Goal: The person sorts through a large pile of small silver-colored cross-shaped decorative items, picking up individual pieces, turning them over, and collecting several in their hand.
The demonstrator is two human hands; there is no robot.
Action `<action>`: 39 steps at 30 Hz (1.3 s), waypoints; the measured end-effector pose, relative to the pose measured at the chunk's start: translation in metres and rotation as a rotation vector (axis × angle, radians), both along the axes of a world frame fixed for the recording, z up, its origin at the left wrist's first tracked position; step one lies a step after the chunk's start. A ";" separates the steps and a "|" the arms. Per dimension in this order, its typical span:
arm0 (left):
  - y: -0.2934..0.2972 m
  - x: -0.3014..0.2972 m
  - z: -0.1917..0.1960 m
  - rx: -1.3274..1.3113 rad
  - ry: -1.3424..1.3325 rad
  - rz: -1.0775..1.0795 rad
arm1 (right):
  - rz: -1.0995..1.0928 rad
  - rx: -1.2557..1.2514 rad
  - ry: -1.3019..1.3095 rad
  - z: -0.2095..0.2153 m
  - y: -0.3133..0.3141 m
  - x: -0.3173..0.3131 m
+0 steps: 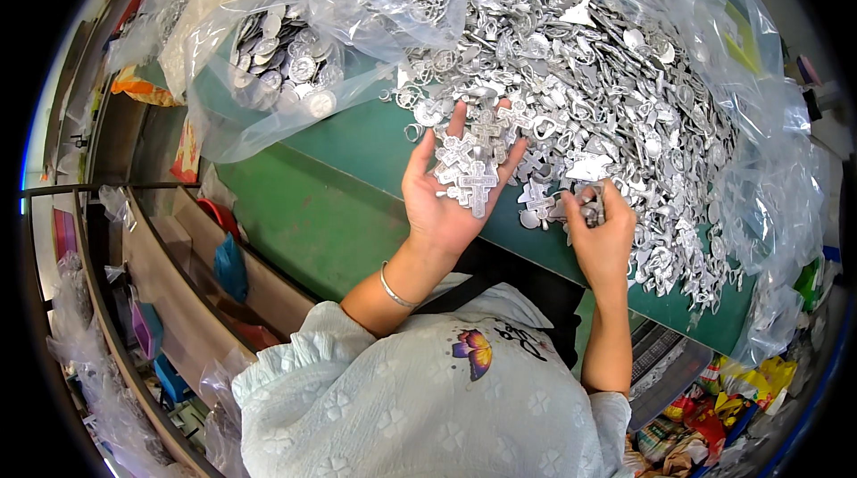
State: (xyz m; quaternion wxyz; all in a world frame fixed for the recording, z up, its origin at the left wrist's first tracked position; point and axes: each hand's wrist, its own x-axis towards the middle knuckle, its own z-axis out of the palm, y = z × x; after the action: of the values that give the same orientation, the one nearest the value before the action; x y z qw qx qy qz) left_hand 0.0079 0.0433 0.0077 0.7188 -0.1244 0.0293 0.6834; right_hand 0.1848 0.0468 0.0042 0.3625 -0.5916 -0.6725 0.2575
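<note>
My left hand is turned palm up, holding several silver-grey metal crosses across its palm and fingers. The fingers are spread and partly hidden under the crosses. To the right, my right hand is closed, thumb and fingers together around small grey metal pieces whose exact shape I cannot make out. Just left of those fingertips, a few more crosses lie at the edge of a large heap of grey metal castings. The heap spreads beyond both hands over the green table.
A clear plastic bag with round metal medals lies at the far left. Clear plastic sheeting borders the heap on the right. Shelving stands at left. Colourful packaging lies below the table at right.
</note>
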 end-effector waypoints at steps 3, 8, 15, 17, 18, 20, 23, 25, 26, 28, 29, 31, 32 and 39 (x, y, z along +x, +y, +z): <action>-0.005 -0.004 -0.002 -0.017 -0.035 -0.009 | 0.151 -0.076 -0.015 0.004 -0.002 0.000; -0.014 -0.016 -0.006 -0.011 -0.031 0.012 | 0.286 -0.024 -0.025 0.005 -0.012 -0.020; -0.030 -0.061 -0.007 0.043 -0.010 0.218 | 0.469 0.192 -0.126 -0.014 -0.012 -0.090; -0.035 -0.075 -0.006 0.041 0.007 0.283 | 0.498 0.197 -0.146 -0.016 -0.008 -0.111; -0.037 -0.082 -0.006 0.041 0.015 0.315 | 0.500 0.196 -0.143 -0.017 -0.002 -0.122; -0.044 -0.095 -0.005 0.053 -0.009 0.365 | 0.502 0.238 -0.145 -0.020 0.007 -0.142; -0.054 -0.107 -0.005 0.035 -0.038 0.422 | 0.516 0.305 -0.180 -0.025 0.016 -0.172; -0.061 -0.112 -0.007 0.037 -0.042 0.427 | 0.534 0.386 -0.267 -0.034 0.022 -0.187; -0.062 -0.115 -0.009 0.038 -0.045 0.426 | 0.541 0.427 -0.311 -0.038 0.024 -0.193; -0.066 -0.118 -0.013 0.018 -0.033 0.447 | 0.537 0.422 -0.367 -0.041 0.023 -0.200; -0.067 -0.119 -0.015 0.011 -0.032 0.452 | 0.510 0.422 -0.363 -0.040 0.022 -0.202; -0.068 -0.119 -0.019 0.002 -0.006 0.462 | 0.460 0.378 -0.325 -0.039 0.022 -0.202; -0.068 -0.118 -0.019 -0.005 -0.010 0.457 | 0.456 0.392 -0.324 -0.040 0.023 -0.201; -0.066 -0.111 -0.022 -0.012 -0.029 0.430 | 0.440 0.357 -0.349 -0.037 0.022 -0.197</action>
State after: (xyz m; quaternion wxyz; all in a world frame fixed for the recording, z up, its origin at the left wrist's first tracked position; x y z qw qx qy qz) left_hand -0.1034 -0.0225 -0.0144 0.5560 -0.1419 -0.0043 0.8190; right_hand -0.0125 0.0685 -0.0328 0.2756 -0.3944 -0.8706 0.1024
